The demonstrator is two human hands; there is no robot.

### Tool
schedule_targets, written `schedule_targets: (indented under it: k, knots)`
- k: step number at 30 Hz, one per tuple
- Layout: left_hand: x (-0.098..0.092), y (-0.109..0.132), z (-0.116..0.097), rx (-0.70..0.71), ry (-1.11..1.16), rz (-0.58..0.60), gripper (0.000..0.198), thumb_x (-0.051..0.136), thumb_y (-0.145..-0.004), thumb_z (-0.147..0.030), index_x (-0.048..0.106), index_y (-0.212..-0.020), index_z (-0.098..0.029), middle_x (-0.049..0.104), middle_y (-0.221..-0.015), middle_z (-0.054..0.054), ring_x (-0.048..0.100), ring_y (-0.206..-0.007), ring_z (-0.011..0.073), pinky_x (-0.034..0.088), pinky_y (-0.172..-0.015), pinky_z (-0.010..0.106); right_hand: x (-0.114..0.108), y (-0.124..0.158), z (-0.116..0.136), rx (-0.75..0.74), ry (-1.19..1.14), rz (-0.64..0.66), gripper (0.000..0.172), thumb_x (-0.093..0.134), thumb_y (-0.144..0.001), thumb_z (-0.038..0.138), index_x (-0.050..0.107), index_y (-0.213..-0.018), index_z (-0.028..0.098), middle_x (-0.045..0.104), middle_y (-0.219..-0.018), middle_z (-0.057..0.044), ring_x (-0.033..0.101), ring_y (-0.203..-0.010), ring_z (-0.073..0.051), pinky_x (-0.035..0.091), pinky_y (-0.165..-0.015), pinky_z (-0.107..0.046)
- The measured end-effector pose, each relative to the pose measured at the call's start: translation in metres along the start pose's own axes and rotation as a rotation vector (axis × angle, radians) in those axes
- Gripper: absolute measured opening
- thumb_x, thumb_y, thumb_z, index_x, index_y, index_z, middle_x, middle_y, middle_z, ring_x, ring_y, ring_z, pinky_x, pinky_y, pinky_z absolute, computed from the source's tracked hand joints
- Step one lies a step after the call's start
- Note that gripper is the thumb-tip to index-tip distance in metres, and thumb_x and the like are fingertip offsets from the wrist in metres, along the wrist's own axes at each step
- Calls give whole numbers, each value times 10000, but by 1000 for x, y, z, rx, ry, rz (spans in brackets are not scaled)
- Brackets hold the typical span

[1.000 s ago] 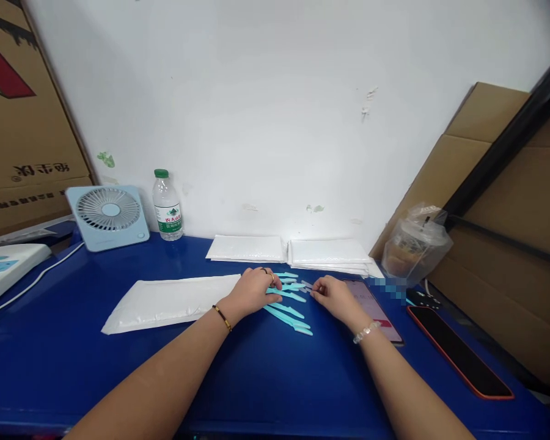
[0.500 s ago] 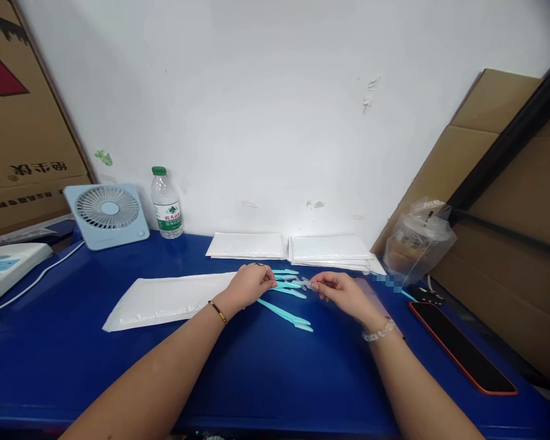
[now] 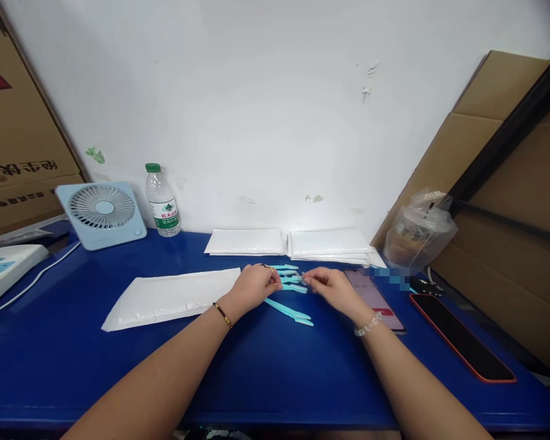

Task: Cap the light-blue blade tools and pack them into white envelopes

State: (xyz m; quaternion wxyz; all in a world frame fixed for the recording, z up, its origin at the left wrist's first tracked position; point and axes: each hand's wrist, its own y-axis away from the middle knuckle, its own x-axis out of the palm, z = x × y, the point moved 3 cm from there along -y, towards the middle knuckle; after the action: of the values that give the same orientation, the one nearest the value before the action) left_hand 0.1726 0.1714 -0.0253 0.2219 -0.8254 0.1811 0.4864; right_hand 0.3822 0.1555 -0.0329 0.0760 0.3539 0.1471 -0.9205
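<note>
Several turquoise eyebrow razors (image 3: 293,315) lie fanned out on the blue table, their thin blade ends pointing right. My left hand (image 3: 259,284) is closed in a pinch over their left ends, with one razor between thumb and fingers; the hand hides the handles. Facing it, my right hand (image 3: 332,290) pinches a small clear plastic cap (image 3: 302,278) at the tip of a razor. Whether the cap is on the blade or just off it, I cannot tell. A white padded envelope (image 3: 165,296) lies flat to the left of my left hand.
Stacks of white padded envelopes (image 3: 330,242) sit against the wall. To the right are a lit phone (image 3: 385,308), a red-edged dark phone (image 3: 462,339) and a bagged drink cup (image 3: 417,235). A fan (image 3: 103,214), water bottle (image 3: 162,205) and white device (image 3: 9,269) stand left.
My right hand has shifted slightly left and up, uncovering more of the lit phone. My left hand has moved a little to the right. The view has shifted slightly.
</note>
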Motion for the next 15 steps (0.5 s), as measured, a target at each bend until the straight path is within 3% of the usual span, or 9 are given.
schedule_targets:
  k: [3, 8, 11, 15]
  knots:
    - [-2, 3, 0, 33, -12, -30, 164, 609, -780, -352, 653, -908, -258, 656, -913, -6, 566, -888, 190, 360, -746, 288, -11, -5, -12, -46, 224, -185, 224, 507, -821, 264, 683, -946, 201, 659, -891, -55, 602, -795, -186, 462, -737, -306]
    - [-2, 10, -9, 170, -36, 122, 101, 628, -772, -336, 675, -826, -265, 664, -893, -15, 558, -908, 191, 342, -792, 296, -2, -13, -22, -44, 340, -68, 167, 537, -803, 241, 656, -909, 192, 605, -929, -59, 582, -815, -179, 451, -747, -295]
    - [1, 13, -13, 156, -45, 206, 102, 588, -803, -291, 674, -769, -248, 672, -806, -16, 562, -862, 180, 334, -793, 300, 3, -14, -25, 20, 357, -54, 94, 529, -801, 223, 612, -803, 178, 583, -874, -51, 568, -803, -173, 444, -739, -285]
    - [1, 14, -15, 153, -15, 243, 168, 625, -767, -397, 665, -798, -237, 668, -830, -8, 559, -873, 189, 336, -791, 295, 4, -12, -28, 51, 404, -35, 93, 513, -817, 228, 589, -808, 175, 575, -873, -67, 559, -802, -183, 432, -745, -292]
